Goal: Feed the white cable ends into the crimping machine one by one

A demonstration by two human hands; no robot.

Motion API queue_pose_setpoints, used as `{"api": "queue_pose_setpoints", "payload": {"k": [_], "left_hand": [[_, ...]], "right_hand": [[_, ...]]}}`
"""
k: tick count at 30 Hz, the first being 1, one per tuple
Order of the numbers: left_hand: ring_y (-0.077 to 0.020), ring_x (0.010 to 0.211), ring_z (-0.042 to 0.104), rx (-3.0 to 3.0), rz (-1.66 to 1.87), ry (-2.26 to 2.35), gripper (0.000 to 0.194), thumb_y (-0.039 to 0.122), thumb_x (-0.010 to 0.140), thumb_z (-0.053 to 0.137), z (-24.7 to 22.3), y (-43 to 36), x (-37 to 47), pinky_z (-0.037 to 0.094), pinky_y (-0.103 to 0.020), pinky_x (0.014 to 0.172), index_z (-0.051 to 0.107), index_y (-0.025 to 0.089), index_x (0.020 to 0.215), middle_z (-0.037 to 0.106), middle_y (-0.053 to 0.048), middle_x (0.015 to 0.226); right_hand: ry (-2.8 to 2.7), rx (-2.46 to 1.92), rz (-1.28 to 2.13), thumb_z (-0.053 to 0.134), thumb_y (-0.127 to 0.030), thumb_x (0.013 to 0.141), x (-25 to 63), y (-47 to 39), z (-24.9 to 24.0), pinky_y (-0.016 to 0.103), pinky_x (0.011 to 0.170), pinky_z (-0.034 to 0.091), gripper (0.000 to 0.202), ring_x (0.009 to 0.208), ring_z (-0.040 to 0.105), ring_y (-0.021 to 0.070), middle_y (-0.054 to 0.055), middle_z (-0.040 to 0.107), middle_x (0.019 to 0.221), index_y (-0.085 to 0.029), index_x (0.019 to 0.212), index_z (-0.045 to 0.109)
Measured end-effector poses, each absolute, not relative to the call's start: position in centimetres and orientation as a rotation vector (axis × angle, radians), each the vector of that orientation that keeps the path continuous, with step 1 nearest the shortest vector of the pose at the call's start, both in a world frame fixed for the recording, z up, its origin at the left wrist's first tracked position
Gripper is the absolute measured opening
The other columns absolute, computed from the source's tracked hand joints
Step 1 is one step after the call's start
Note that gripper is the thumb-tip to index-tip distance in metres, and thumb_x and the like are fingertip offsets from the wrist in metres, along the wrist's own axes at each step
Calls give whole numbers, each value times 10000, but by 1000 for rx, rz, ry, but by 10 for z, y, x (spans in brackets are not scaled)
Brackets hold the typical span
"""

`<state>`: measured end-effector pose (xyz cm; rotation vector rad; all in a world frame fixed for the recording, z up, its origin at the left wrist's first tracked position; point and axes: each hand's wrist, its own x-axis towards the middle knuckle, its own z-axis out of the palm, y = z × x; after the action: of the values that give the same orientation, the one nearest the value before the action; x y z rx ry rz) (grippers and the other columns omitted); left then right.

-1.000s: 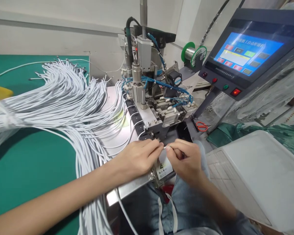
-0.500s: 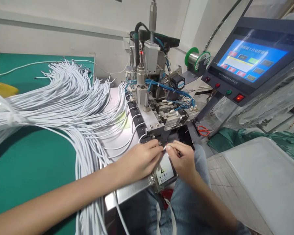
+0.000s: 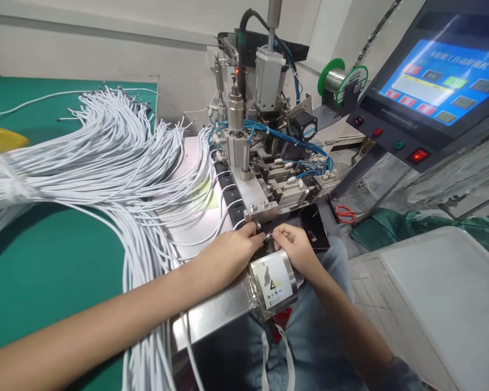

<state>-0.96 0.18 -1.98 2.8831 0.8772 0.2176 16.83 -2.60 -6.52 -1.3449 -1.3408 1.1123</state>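
Note:
My left hand (image 3: 237, 251) is closed at the front of the black fixture strip (image 3: 235, 209), its fingers pinching the end of a white cable that is mostly hidden beneath them. Close on its right, my right hand (image 3: 296, 247) has thumb and fingertips pressed together on the small metallic tip (image 3: 269, 236) of that cable. Both hands rest just in front of the machine's metal plate (image 3: 255, 198). Below them is a metal cover with a white warning label (image 3: 275, 282). Several white cables (image 3: 224, 217) run into the fixture strip from the left.
A large bundle of white cables (image 3: 106, 141) lies across the green mat (image 3: 57, 260). To the right stand a control panel with a lit screen (image 3: 440, 81), a solder wire spool (image 3: 336, 81), red-handled scissors (image 3: 345, 214), a black tray (image 3: 314, 228) and a white bin (image 3: 444, 293).
Both hands have moved forward from above the labelled cover to the fixture's front end, bringing the cable end with them. The camera view has shifted slightly.

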Motion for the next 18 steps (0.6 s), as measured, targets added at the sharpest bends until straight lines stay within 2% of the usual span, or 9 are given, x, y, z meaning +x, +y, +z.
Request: {"api": "queue_pose_setpoints", "payload": {"k": [2,4,8,13,18], "left_hand": [[-114,555,542,2916,174,889,357,78,843,358,-19,2,-10,448,-234,526,542,168,1136,521,-53,871],[-120,561,553,2972,110,898,423,45,811,363,-17,1,-9,458,-248,531,521,176,1181,524,-62,918],[-139,587,574,3041,34,884,406,43,792,395,-13,1,-8,470,-273,527,540,164,1151,529,-75,958],[-106,576,564,3045,-2,899,385,53,810,404,-11,2,-7,456,-235,522,542,166,1152,533,-72,966],[-133,582,569,3126,-6,875,378,51,811,405,-13,1,-7,450,-264,497,531,151,1152,525,-73,956]], "right_hand": [[-1356,-1346,1131,494,-361,804,169,-25,-65,221,499,338,266,500,418,88,-29,464,540,-162,629,478],[-1361,-1345,1147,491,-355,802,170,-24,-65,220,495,327,258,497,408,86,-32,458,538,-163,631,474],[-1333,-1354,1199,493,-345,782,169,-23,-63,220,484,308,234,487,393,84,-38,446,528,-164,635,475],[-1283,-1354,1209,509,-347,755,166,-22,-64,221,468,293,247,466,353,77,-49,409,500,-169,593,455],[-1196,-1329,1194,537,-340,734,165,-19,-65,225,487,340,194,505,432,90,-26,479,562,-155,679,527]]}}
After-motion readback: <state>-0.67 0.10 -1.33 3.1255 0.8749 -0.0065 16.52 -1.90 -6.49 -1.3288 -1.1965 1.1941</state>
